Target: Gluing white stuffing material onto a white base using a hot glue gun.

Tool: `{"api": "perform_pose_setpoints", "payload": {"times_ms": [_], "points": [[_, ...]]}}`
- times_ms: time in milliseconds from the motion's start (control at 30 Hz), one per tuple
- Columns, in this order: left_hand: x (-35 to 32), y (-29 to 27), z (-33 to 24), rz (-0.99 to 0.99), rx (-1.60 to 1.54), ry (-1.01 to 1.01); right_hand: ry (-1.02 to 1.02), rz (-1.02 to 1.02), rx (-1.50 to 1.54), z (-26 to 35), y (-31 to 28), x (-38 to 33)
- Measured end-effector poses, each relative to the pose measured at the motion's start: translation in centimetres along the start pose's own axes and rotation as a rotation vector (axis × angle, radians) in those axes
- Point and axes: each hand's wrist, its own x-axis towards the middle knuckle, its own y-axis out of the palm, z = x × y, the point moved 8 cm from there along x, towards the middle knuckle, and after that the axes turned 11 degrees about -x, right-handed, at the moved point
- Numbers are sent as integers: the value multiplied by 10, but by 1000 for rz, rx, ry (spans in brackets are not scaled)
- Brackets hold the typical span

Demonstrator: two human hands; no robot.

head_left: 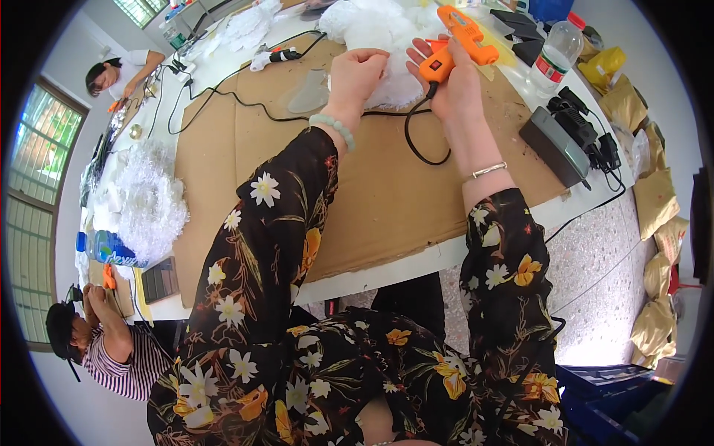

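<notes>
My right hand (461, 93) is wrapped round the handle of an orange glue gun (470, 36), with its black cord looping down onto the cardboard. My left hand (355, 78) is closed, its fingertips pinched together against a fluffy white mass (398, 83). Whatever those fingers hold is hidden. The white mass lies at the far side of a brown cardboard sheet (372, 186), between and beyond my hands. A translucent grey sheet (307, 93) rests just left of my left wrist.
White tinsel (152, 197) and a blue-labelled bottle (108, 245) lie at left. A red-capped bottle (558, 52) and a dark grey box (554, 145) with adapters stand at right. Cords cross the cardboard. Two people (123, 70) work along the left; brown bags (654, 201) line the right wall.
</notes>
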Motion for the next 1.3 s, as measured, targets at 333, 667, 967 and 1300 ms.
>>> {"api": "perform_pose_setpoints", "payload": {"times_ms": [333,667,967,1300], "points": [[-8,-6,10,-106,-239,-90,-185,0,-97,5,3,-6],[-14,-9,8,-186,-229,-25,-52,-40,-209,-20,-4,-7],[14,-78,-10,-506,-572,94,-45,-27,-166,-25,-9,-12],[-26,-241,-91,-611,-512,279,-79,12,-187,-28,-13,-5]]}}
